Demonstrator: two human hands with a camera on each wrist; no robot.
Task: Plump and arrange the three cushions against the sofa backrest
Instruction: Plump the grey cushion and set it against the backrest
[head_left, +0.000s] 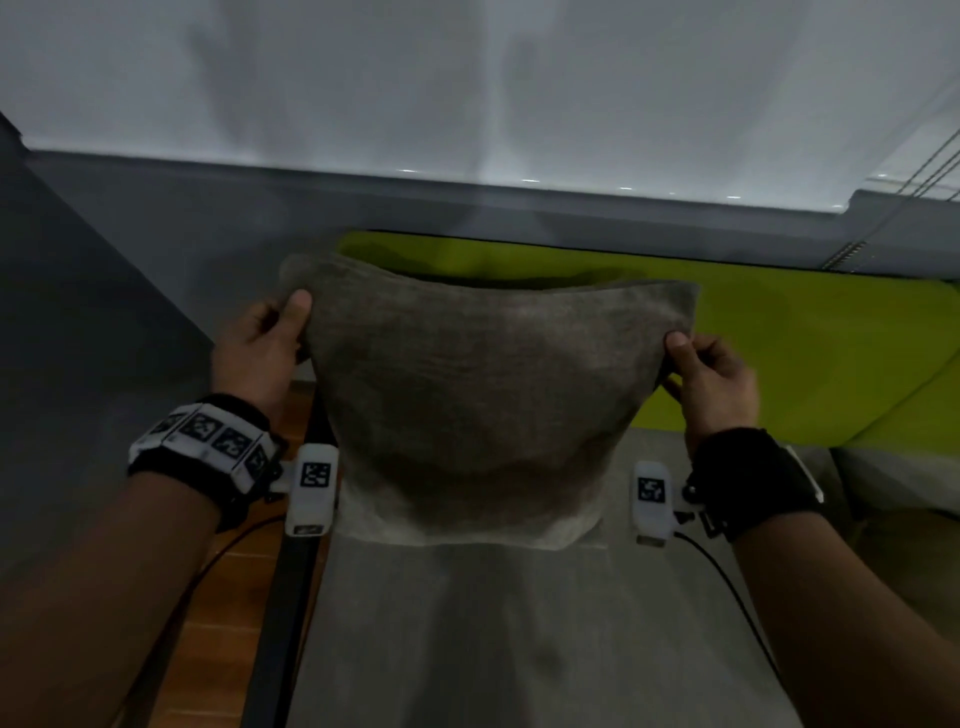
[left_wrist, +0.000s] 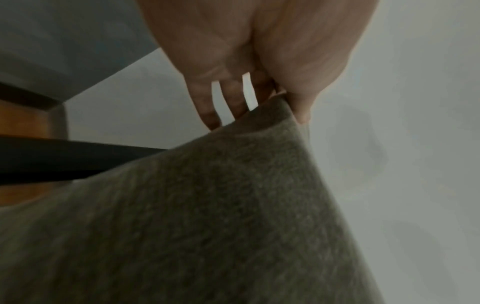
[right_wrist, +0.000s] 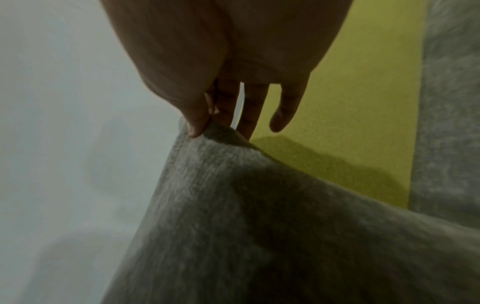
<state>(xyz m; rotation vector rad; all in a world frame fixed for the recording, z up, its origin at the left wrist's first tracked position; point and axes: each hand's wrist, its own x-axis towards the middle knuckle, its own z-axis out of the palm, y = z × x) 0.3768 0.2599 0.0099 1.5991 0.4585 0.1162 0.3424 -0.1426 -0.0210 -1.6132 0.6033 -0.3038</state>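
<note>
A grey-brown fabric cushion stands upright on the grey sofa seat, its top edge sagging in the middle. My left hand pinches its top left corner between thumb and fingers; the left wrist view shows the same cushion under that left hand. My right hand pinches the top right corner, and the right wrist view shows the cushion held by the right hand. Behind it runs the lime-green backrest. No other cushions are in view.
A white wall and a grey ledge rise behind the sofa. To the left lie a wooden floor and the sofa's black frame edge. A second grey seat section lies at the right.
</note>
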